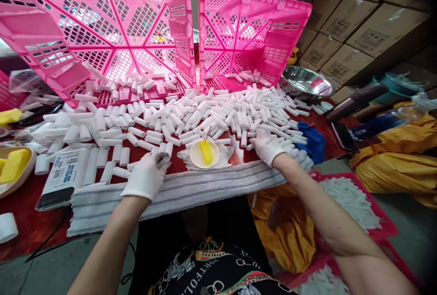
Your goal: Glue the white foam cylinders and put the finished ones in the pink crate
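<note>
Many small white tubes lie spread over a red table. My left hand, in a white glove, rests on the grey towel at the table's front edge, fingers curled on a white tube. My right hand, also gloved, lies palm down among the tubes at the right, fingers closing on them. Between the hands stands a small white dish with a yellow sponge and a thin stick in it.
Two pink plastic crates lean tipped at the back, with tubes spilling out. A steel bowl and blue cloth sit right. A phone and yellow sponges lie left. Red trays of tubes stand on the floor, cardboard boxes behind.
</note>
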Available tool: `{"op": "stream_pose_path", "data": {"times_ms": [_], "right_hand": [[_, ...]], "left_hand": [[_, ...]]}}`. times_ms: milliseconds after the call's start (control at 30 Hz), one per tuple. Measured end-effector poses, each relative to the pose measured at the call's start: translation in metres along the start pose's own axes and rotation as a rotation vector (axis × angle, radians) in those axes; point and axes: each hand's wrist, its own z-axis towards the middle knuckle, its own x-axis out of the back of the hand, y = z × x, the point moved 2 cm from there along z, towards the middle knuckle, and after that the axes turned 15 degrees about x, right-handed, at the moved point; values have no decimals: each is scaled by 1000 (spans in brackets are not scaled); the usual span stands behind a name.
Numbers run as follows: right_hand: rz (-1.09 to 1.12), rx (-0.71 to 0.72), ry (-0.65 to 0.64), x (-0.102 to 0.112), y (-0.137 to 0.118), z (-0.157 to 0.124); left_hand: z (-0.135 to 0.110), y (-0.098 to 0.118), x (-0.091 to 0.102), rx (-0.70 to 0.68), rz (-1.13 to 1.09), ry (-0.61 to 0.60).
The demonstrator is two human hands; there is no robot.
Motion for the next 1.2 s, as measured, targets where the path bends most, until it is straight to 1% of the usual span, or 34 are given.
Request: {"op": "stream_pose_path", "data": {"times_ms": [67, 133, 167, 200, 233, 267, 333, 400, 467, 533, 567, 633, 667, 767, 800, 833, 900, 967, 1033, 1067, 1200], "right_hand": [[40, 64, -14, 1, -10, -5], [215, 81, 14, 2, -31, -11], [353, 72, 15, 1, -44, -14], [505, 63, -1, -1, -57, -18], [654, 61, -36, -6, -71, -20], [789, 66, -78, -12, -83, -21], [987, 55, -142, -28, -102, -19], [1048, -9, -164, -46, -109, -11], [954, -54, -106, -60, -109, 0], [796, -45, -14, -69, -105, 8], [738, -26, 29, -73, -103, 9], [712, 37, 92, -81, -101, 7], [731, 77, 113, -83, -100, 4], [791, 215, 157, -88, -98, -6], [789, 231, 162, -88, -97, -9], [784, 230, 166, -88, -97, -11], [767, 221, 163, -85, -97, -12], [755, 227, 86, -81, -99, -11], [763, 248, 2, -78, -101, -11], [769, 258, -5, -77, -102, -11], [763, 283, 140, -76, -101, -16]], "left_hand": [[-3, 2, -2, 81, -423, -64], [-6, 4, -9, 147, -800, -181], [-7, 5, -14, 162, -926, -234], [-8, 6, -18, 170, -1002, -269], [-8, 8, -22, 170, -1033, -279], [-8, 9, -26, 165, -1032, -262], [-7, 10, -31, 148, -967, -185], [-6, 10, -35, 110, -857, -102], [-5, 8, -36, 54, -733, -48], [-6, 5, -35, 18, -592, -39], [-7, 3, -33, 4, -524, -48], [-8, -1, -27, -28, -416, -45], [-8, -4, -22, -45, -375, -11], [0, -11, -4, -53, -249, 173], [4, -12, 0, -35, -188, 219], [9, -12, 3, -17, -125, 239], [18, -7, 4, 20, -15, 209], [26, 2, 0, 41, 79, 156], [32, 12, -6, 54, 184, 130], [34, 16, -8, 56, 235, 125], [38, 25, -13, 36, 376, 95]]}}
